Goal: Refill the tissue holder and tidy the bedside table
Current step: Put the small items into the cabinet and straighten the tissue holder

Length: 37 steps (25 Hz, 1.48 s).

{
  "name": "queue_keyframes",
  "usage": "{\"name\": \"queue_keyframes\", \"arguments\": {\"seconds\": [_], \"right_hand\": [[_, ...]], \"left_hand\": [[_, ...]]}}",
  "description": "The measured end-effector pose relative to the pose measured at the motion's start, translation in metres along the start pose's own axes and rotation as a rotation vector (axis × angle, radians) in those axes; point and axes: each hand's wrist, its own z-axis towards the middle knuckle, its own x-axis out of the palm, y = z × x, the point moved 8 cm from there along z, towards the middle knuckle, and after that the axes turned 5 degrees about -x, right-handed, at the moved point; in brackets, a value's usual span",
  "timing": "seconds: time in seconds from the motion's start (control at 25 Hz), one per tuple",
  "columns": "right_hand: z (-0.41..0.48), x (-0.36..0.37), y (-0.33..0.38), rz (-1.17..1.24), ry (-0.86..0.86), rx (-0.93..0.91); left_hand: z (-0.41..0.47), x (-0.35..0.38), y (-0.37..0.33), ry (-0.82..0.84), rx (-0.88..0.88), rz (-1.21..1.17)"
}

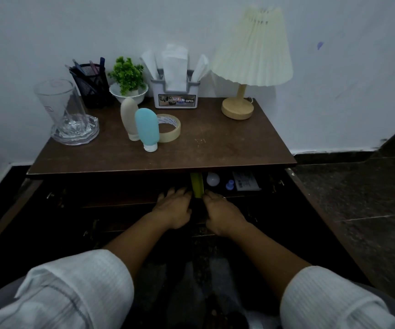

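Note:
The grey tissue holder (176,97) stands at the back of the brown bedside table (215,146), with white tissues (175,65) sticking up out of it. Below the tabletop a dark drawer (125,195) is pulled partly out. My left hand (173,207) and my right hand (222,212) sit side by side on its front edge, fingers curled over it. A yellow-green object (197,184) lies in the drawer between my fingertips. A white bulb (213,179), a small blue item (229,185) and a grey box (246,181) also lie in the drawer.
On the tabletop stand a pleated lamp (251,51), a potted plant (127,77), a mesh pen holder (91,86), a clear glass (58,103) in a glass dish, a cream bottle (130,117), a blue bottle (147,129) and a tape roll (170,128). The wall is right behind.

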Motion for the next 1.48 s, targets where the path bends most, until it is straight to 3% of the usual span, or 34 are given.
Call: {"name": "queue_keyframes", "arguments": {"seconds": [0.16,0.24,0.4,0.52,0.76,1.2,1.48], "right_hand": [[-0.022,-0.048,0.037,0.077,-0.141,-0.045],[-0.032,-0.079,0.062,0.134,-0.249,-0.085],[-0.036,-0.136,0.104,0.343,-0.451,-0.146],[-0.017,-0.16,0.11,0.587,-0.569,-0.075],[0.035,-0.172,0.116,0.567,-0.673,-0.025],[0.07,-0.169,0.118,0.581,-0.698,-0.111],[0.061,-0.166,0.119,0.592,-0.622,-0.114]], "left_hand": [[-0.047,-0.041,0.011,0.049,0.023,-0.039],[-0.073,-0.075,0.018,-0.011,0.016,-0.108],[-0.114,-0.142,0.053,-0.383,-0.112,-0.3],[-0.124,-0.163,0.093,-0.696,-0.245,-0.57],[-0.091,-0.177,0.121,-0.922,-0.223,-0.725],[-0.036,-0.185,0.126,-0.873,-0.186,-0.833],[-0.047,-0.179,0.121,-0.804,-0.103,-0.695]]}}
